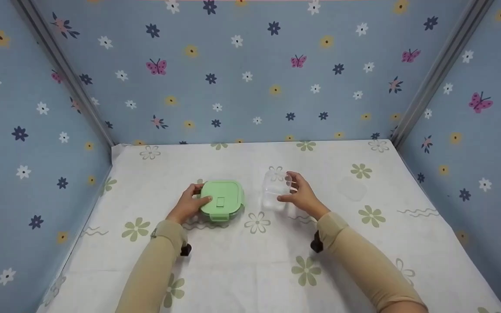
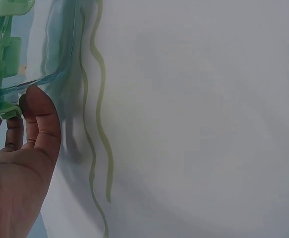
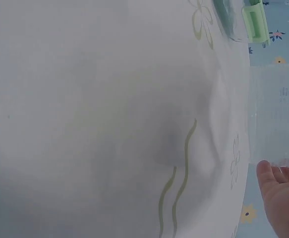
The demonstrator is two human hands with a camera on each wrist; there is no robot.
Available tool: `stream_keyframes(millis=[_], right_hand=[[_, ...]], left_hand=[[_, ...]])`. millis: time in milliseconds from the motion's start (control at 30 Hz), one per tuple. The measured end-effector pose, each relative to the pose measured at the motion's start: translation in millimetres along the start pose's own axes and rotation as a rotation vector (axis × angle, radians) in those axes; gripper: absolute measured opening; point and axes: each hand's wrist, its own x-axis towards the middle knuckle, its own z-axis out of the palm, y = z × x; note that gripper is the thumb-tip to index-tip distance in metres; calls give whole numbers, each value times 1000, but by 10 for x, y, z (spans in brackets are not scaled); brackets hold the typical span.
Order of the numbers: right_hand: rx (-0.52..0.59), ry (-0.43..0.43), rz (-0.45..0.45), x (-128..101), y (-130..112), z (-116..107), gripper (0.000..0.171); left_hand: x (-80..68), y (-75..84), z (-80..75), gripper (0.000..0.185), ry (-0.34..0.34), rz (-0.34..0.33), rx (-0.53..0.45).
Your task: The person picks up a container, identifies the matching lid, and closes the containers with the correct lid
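Note:
A square clear container with a green clip lid (image 1: 221, 201) sits on the flowered tablecloth (image 1: 250, 265) left of centre. My left hand (image 1: 199, 194) grips its left side, thumb on the lid and fingers behind the rim. In the left wrist view the thumb (image 2: 40, 116) presses the glassy wall just under the green lid (image 2: 3, 54). To its right stands a small clear plastic container (image 1: 275, 189), and my right hand (image 1: 285, 187) holds it from the right between thumb and fingers. The right wrist view shows that see-through container (image 3: 278, 119) above my thumb (image 3: 275, 183).
A flat clear lid (image 1: 352, 188) lies on the cloth to the right of my right hand. Blue flowered walls (image 1: 250, 74) close the table in at the back and on both sides. A green clip (image 3: 255, 22) of the lidded box shows in the right wrist view.

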Motion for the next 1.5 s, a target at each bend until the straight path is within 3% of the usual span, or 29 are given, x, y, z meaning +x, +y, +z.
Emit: stream_keyframes(millis=[567, 1500], right_hand=[[-25, 2, 33, -192, -99, -4, 97], [-33, -60, -48, -607, -96, -20, 95]], left_hand=[[-22, 27, -41, 65, 5, -7, 16], [-15, 40, 11, 65, -3, -1, 29]])
